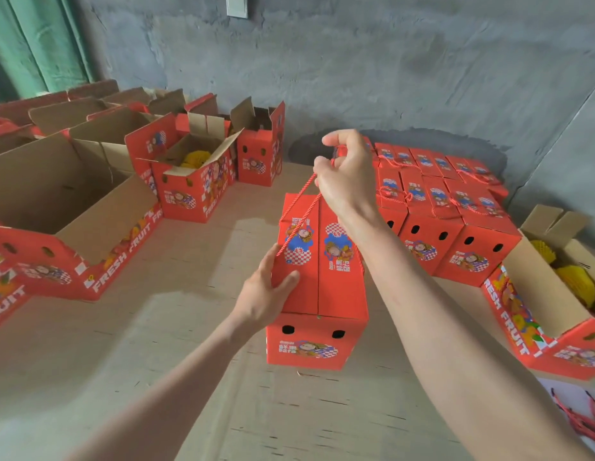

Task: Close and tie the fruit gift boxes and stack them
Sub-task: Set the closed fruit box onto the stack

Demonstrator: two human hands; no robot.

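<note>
Now right hand (347, 174) pinches red cord (298, 197), end hidden in grip; left hand (266, 294) flat on box (339, 287).

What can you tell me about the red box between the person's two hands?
The box is red printed cardboard, closed, its two top flaps meeting along a centre seam. Its near end has two dark oval holes above a cartoon print. The left hand presses on the left flap; the right hand pinches a twisted red cord that rises from the top.
</note>
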